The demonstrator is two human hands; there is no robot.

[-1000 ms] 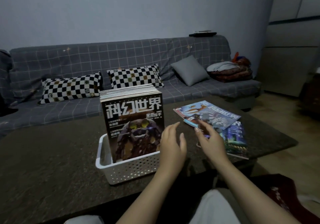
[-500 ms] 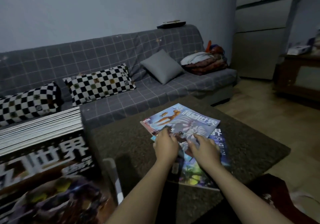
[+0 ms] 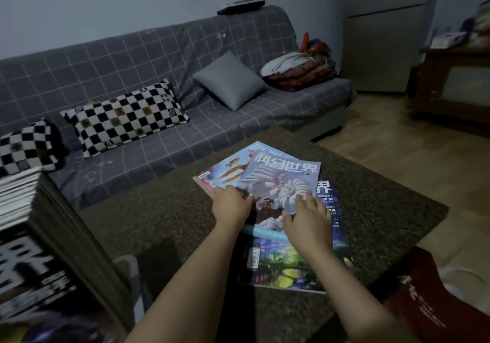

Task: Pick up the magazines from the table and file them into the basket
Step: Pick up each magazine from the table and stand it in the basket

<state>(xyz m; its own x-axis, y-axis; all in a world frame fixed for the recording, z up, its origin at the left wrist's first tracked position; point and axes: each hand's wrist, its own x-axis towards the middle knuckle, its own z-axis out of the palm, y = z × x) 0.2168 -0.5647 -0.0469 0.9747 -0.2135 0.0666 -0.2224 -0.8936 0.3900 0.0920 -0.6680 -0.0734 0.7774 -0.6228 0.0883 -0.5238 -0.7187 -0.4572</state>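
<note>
Dim room: a grey checked sofa [image 3: 159,58] with checkered pillows [image 3: 124,117] runs behind the dark speckled table [image 3: 164,210]. Three loose magazines [image 3: 281,180] lie fanned at the table's 1 o'clock. Left hand [image 3: 232,204] curls its fingers on the top magazine's left edge; whether it pinches I cannot tell. Right hand [image 3: 309,223] lies flat on the cover, fingers spread. At 8 o'clock the white basket [image 3: 132,279], packed with upright magazines [image 3: 31,249], looms close and blurred, well apart from the hands. A red cloth [image 3: 419,295] sits at 4 o'clock.
</note>
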